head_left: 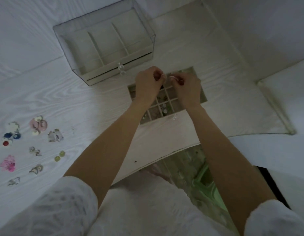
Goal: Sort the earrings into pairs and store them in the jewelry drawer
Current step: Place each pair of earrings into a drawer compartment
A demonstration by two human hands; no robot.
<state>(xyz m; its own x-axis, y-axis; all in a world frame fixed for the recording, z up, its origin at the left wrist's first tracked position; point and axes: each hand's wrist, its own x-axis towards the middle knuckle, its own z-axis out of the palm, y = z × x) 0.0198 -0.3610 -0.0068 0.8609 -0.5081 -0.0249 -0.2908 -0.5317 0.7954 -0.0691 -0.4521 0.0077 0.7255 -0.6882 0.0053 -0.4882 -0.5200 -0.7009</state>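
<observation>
A pulled-out jewelry drawer (201,92) with a grid of small cells lies on the white table; a few cells hold small earrings (163,106). My left hand (148,82) and my right hand (187,86) hover over its far part, fingers pinched close together. What they pinch is too small to make out. Loose earrings lie in pairs at the left: pink round ones (39,125), blue ones (11,135), yellow-green balls (59,155), a bright pink cluster (8,163), silver pairs (35,151).
A clear jewelry box (103,43) with a divided top tray and crystal knobs (121,68) stands behind the drawer at centre-left. A beige mat (232,82) lies under the drawer. The table edge runs near my lap, with a patterned floor below.
</observation>
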